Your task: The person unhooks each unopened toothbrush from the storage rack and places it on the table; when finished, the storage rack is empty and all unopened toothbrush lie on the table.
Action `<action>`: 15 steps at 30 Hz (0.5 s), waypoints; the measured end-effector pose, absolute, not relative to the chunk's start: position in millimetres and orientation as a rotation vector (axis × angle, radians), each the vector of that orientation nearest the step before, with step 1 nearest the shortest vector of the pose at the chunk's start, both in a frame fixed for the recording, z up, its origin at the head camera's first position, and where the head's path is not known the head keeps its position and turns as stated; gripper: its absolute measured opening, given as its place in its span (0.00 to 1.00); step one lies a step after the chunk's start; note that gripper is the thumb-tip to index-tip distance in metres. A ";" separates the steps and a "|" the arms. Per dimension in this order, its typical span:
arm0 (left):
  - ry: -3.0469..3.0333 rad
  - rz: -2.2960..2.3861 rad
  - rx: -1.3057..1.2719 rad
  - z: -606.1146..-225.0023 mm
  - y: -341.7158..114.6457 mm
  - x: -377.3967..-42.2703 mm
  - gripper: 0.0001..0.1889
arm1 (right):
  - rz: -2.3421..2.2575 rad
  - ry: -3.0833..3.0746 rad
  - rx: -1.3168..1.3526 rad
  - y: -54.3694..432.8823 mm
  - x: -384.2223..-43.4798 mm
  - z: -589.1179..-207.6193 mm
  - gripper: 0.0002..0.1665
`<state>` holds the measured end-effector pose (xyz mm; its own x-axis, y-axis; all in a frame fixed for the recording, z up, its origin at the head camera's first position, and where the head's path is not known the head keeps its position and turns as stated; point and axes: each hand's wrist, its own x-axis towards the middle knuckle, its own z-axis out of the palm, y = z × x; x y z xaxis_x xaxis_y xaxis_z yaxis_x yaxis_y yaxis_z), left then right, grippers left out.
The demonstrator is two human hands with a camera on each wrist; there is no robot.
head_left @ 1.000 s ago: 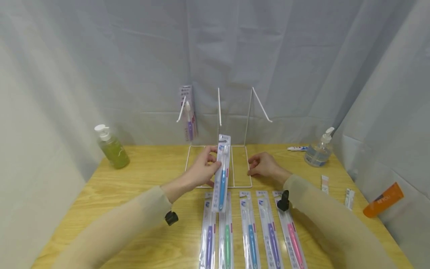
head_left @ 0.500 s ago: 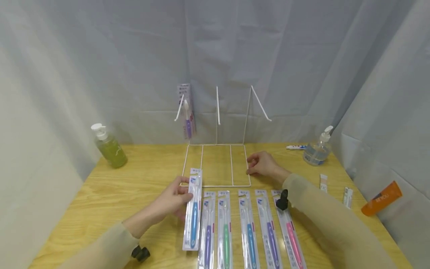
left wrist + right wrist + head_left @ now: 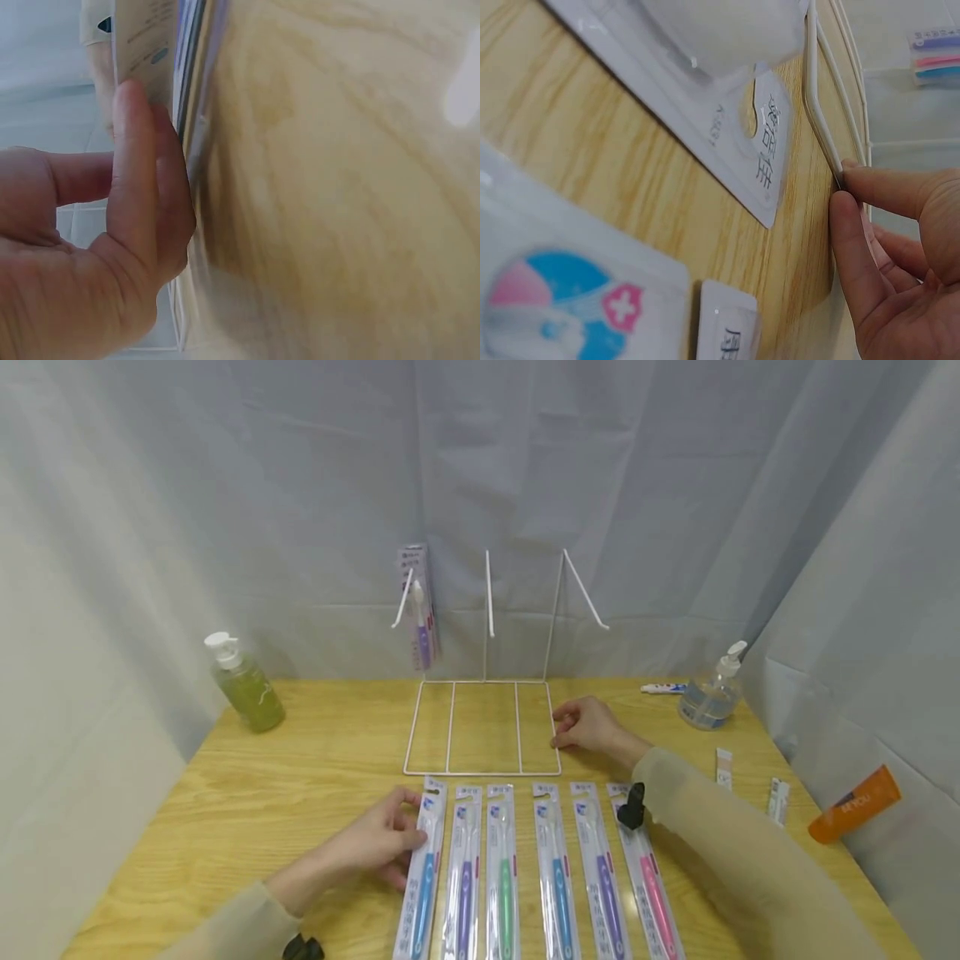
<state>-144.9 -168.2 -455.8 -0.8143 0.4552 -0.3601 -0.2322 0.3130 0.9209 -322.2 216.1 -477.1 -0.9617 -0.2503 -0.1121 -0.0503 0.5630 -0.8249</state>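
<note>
My left hand (image 3: 378, 837) pinches the left edge of a packaged blue toothbrush (image 3: 424, 893) at the left end of a row of toothbrush packs. In the left wrist view, the fingers (image 3: 133, 172) lie against the pack (image 3: 142, 45), low over the wood; I cannot tell whether all of it touches the table. My right hand (image 3: 588, 725) pinches the right side of the white wire rack (image 3: 483, 773), thumb and finger meeting on the wire in the right wrist view. One purple toothbrush pack (image 3: 422, 627) hangs from the rack's left hook.
Packs with purple (image 3: 463, 893), green (image 3: 506, 893), blue (image 3: 561, 893), purple (image 3: 609, 893) and pink (image 3: 657, 893) brushes lie alongside. A green pump bottle (image 3: 251, 689) stands left. Right are a clear pump bottle (image 3: 708, 697), small tubes (image 3: 663, 689) and an orange tube (image 3: 855, 804).
My left hand has carried the blue toothbrush pack from over the rack base leftward and down towards me, to the row's left end. The right hand has stayed on the rack.
</note>
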 end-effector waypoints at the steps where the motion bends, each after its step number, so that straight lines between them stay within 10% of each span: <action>1: 2.009 1.545 0.188 -456.6 -167.2 -144.6 0.30 | -1.350 2.581 -0.254 216.4 -321.8 -477.4 0.30; 15: 2.664 1.133 0.183 -415.8 -179.1 -174.7 0.29 | -1.400 2.538 -0.237 218.1 -320.8 -478.0 0.30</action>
<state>-174.7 -179.1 -415.8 -0.9633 0.2072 -0.1704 0.0210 0.6914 0.7221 -320.8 218.1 -478.0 -0.9598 -0.2516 -0.1241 -0.0293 0.5297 -0.8477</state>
